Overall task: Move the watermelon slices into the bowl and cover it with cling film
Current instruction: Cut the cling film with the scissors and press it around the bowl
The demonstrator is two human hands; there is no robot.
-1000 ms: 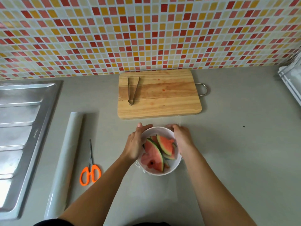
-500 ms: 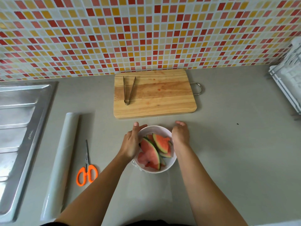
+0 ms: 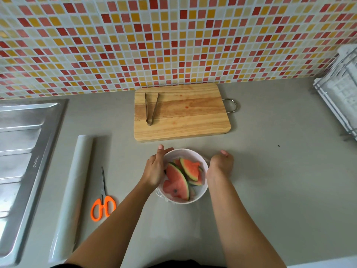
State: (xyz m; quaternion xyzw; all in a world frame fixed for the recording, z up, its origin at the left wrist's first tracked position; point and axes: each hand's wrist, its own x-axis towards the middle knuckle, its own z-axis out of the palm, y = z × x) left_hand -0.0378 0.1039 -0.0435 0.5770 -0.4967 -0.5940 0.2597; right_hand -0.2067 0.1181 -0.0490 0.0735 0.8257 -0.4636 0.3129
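Observation:
A white bowl (image 3: pixel 193 200) stands on the grey counter in front of the board, with several watermelon slices (image 3: pixel 176 183) inside. Clear cling film (image 3: pixel 173 231) lies over it, trails onto the counter toward me and crinkles at the bowl's left wall. My left hand (image 3: pixel 155 169) lies along the left rim with fingers stretched forward, pressing the film. My right hand (image 3: pixel 222 163) is against the bowl's right side, back of the hand up. Its fingers point down and are hidden.
A wooden cutting board (image 3: pixel 185 115) with metal tongs (image 3: pixel 151 108) lies behind the bowl. The cling film roll (image 3: pixel 77 180) and orange-handled scissors (image 3: pixel 103 206) lie to the left, beside a steel sink drainer (image 3: pixel 23 151). A wire dish rack (image 3: pixel 340 105) stands far right.
My right hand slid off the bowl's top rim and down its right side. My left hand stayed on the left rim. The camera view shifted slightly.

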